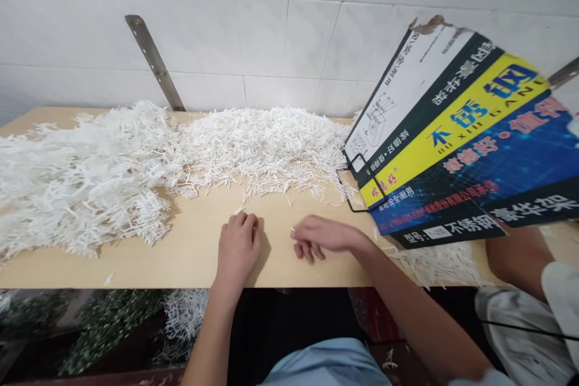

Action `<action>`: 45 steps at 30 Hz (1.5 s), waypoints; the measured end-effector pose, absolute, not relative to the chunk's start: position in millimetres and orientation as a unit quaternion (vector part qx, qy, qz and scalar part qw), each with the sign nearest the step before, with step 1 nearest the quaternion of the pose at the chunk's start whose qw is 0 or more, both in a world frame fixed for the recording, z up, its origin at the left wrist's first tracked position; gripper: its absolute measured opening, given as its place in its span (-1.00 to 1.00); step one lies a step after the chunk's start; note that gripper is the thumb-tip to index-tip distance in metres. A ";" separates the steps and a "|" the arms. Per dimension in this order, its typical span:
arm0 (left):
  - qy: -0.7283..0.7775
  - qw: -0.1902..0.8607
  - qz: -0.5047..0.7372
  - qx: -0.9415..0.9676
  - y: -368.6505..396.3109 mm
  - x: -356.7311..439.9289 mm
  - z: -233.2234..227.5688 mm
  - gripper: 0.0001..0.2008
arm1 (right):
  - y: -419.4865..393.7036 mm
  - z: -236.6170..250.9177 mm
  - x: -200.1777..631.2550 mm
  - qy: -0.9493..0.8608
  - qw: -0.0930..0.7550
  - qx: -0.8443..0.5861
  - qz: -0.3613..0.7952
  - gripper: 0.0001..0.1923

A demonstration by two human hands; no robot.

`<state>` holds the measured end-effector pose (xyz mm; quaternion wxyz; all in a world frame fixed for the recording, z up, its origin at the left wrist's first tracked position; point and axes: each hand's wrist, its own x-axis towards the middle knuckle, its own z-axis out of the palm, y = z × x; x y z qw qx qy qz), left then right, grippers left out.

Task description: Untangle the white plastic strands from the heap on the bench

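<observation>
On the wooden board, my left hand rests with its back up and fingers curled down; its fingertips are hidden. A small white piece shows just beyond its knuckles. To the right, my right hand is held with thumb and forefinger together, a tiny white tip showing between them, and the other fingers curled under. Beyond both hands lies a low heap of thin white plastic-looking sticks. Larger, branching white clusters are piled on the left.
A printed cardboard sheet stands at the right, with a black wire stand at its foot. Behind it, another person's arm reaches over more white sticks. A metal bracket meets the tiled wall. Green artificial foliage lies below the board.
</observation>
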<state>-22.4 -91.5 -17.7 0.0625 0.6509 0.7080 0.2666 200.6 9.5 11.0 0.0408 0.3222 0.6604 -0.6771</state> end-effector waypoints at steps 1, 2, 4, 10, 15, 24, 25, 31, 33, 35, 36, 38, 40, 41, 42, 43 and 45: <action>0.710 0.046 0.251 0.656 -79.6 -22.4 -14.5 -0.85 | 23.9 13.9 189.7 0.659 0.043 0.317 -0.681 -0.57; 0.706 0.044 0.250 0.661 -66.0 -22.2 -10.9 -0.84 | 38.7 17.0 178.8 0.660 0.004 0.331 -0.674 -0.58; 0.676 0.056 0.294 0.673 -38.3 -20.3 -3.8 -0.71 | 63.4 21.6 160.3 0.688 -0.180 0.393 -0.582 -0.59; 0.569 0.179 0.593 0.541 0.9 3.9 -1.4 -0.75 | 63.9 8.9 153.7 0.709 -0.441 0.362 -0.416 -0.52; 0.502 0.392 0.602 0.482 -1.7 24.8 -7.4 -0.76 | 49.8 -8.5 164.2 0.698 -0.468 0.316 -0.440 -0.39; 0.496 0.397 0.548 0.544 -2.3 19.7 -0.2 -0.55 | 55.0 -13.6 163.6 0.751 -0.438 0.271 -0.413 -0.47; 0.498 0.394 0.555 0.538 -2.0 19.0 -1.1 -0.56 | 55.2 -14.5 162.9 0.750 -0.443 0.278 -0.406 -0.51; 0.542 0.377 0.533 0.529 1.2 18.4 -10.8 -0.60 | 58.0 -19.3 162.8 0.660 -0.472 0.335 -0.480 -0.71; 0.553 0.365 0.519 0.540 1.9 18.7 -13.1 -0.57 | 58.5 -20.7 163.6 0.635 -0.472 0.340 -0.509 -0.75; 0.558 0.356 0.506 0.554 2.0 18.6 -13.7 -0.56 | 59.6 -23.0 164.1 0.607 -0.471 0.359 -0.530 -0.74; 0.555 0.357 0.500 0.561 1.8 18.3 -13.3 -0.57 | 60.8 -24.4 164.4 0.586 -0.473 0.372 -0.542 -0.73; 0.541 0.373 0.491 0.572 0.7 17.1 -11.9 -0.58 | 64.9 -27.6 165.2 0.540 -0.490 0.397 -0.558 -0.68; 0.524 0.397 0.483 0.578 -0.9 15.3 -10.3 -0.58 | 70.2 -30.1 166.8 0.501 -0.516 0.410 -0.560 -0.64; 0.519 0.407 0.483 0.576 -1.7 14.5 -9.8 -0.58 | 72.6 -30.8 167.7 0.488 -0.532 0.414 -0.555 -0.62; 0.517 0.413 0.490 0.568 -2.0 13.9 -9.4 -0.57 | 74.2 -31.1 168.4 0.480 -0.545 0.415 -0.548 -0.62; 0.516 0.415 0.504 0.554 -1.9 13.6 -9.4 -0.58 | 74.9 -30.9 168.7 0.484 -0.553 0.412 -0.539 -0.62; 0.515 0.411 0.548 0.515 -0.1 14.1 -10.1 -0.63 | 73.2 -29.3 168.3 0.521 -0.550 0.399 -0.517 -0.64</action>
